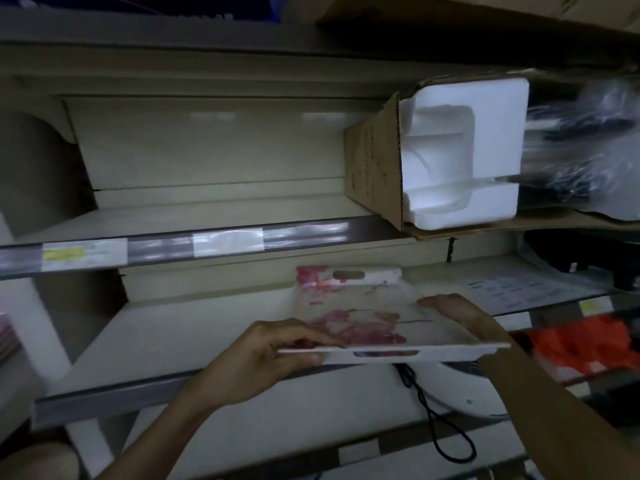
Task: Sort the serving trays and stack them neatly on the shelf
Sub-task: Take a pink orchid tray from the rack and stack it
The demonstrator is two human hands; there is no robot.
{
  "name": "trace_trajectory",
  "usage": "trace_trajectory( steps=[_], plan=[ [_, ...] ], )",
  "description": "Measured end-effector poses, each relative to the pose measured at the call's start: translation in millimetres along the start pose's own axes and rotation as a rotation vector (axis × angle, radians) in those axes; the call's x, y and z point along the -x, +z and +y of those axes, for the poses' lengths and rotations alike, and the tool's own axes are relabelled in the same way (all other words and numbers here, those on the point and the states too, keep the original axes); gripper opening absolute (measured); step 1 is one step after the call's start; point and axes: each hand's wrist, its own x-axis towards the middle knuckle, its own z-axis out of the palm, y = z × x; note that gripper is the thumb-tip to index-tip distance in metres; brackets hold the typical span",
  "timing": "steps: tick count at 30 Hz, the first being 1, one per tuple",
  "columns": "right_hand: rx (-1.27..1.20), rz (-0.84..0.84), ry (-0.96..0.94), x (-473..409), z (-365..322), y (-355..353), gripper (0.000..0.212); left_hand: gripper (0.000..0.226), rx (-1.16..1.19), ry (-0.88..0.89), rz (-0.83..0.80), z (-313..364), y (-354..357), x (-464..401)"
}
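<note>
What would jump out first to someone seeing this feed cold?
Front and centre, the left hand and right hand grip a white tray with pink flowers by its side edges, level over the lower shelf. Up right on the shelf above, an open cardboard box lies on its side showing a bright white foam insert. At the far right edge sits something orange, too blurred to identify.

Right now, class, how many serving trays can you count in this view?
1: a floral serving tray, held between the left hand and right hand above the lower shelf. Blur may hide others.
</note>
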Motion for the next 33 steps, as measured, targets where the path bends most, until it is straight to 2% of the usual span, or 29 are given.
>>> trace_trajectory(
  steps=[4,7,8,10,13,15,17,21,23,25,29,33],
  plan=[
    [-0.083,0.057,-0.055,14.6,10.0,6.6,0.038,0.039,0.006,0.014,-0.122,9.8,2.8,17.3],
    [-0.224,0.04,-0.083,30.5,9.6,6.8,0.013,0.041,0.183,-0.049,-0.156,19.8,1.1,32.9],
    [-0.253,0.04,-0.098,36.0,10.6,7.7,0.011,0.04,0.226,-0.07,-0.113,22.8,1.8,38.3],
    [-0.332,0.034,-0.141,42.8,15.9,11.5,0.021,0.029,0.208,-0.117,0.07,28.1,7.4,44.6],
    [-0.413,0.015,-0.169,55.5,25.8,22.6,0.023,0.016,0.101,-0.228,0.43,20.3,19.4,47.0],
    [-0.45,-0.002,-0.192,61.9,32.2,31.0,0.022,0.016,-0.035,-0.306,0.588,4.0,22.6,52.4],
    [-0.463,-0.019,-0.19,67.2,38.5,39.7,0.02,0.018,-0.099,-0.406,0.668,-8.7,24.1,62.1],
    [-0.455,-0.081,-0.227,84.3,44.6,60.6,0.025,0.016,0.288,-0.655,0.692,-8.1,34.2,86.0],
    [-0.451,-0.115,-0.253,94.6,43.1,74.1,0.022,0.024,0.361,-0.702,0.651,-6.0,38.5,100.5],
    [-0.464,-0.157,-0.285,102.3,40.5,89.5,0.019,0.028,0.307,-0.706,0.668,-5.0,41.7,114.4],
    [-0.438,-0.24,-0.302,113.0,29.2,124.4,0.013,0.028,-0.088,-0.721,0.802,-3.2,37.5,144.1],
    [-0.394,-0.315,-0.333,123.7,13.1,166.0,0.011,0.033,-0.195,-0.784,0.884,-3.0,17.2,182.2]
  ],
)
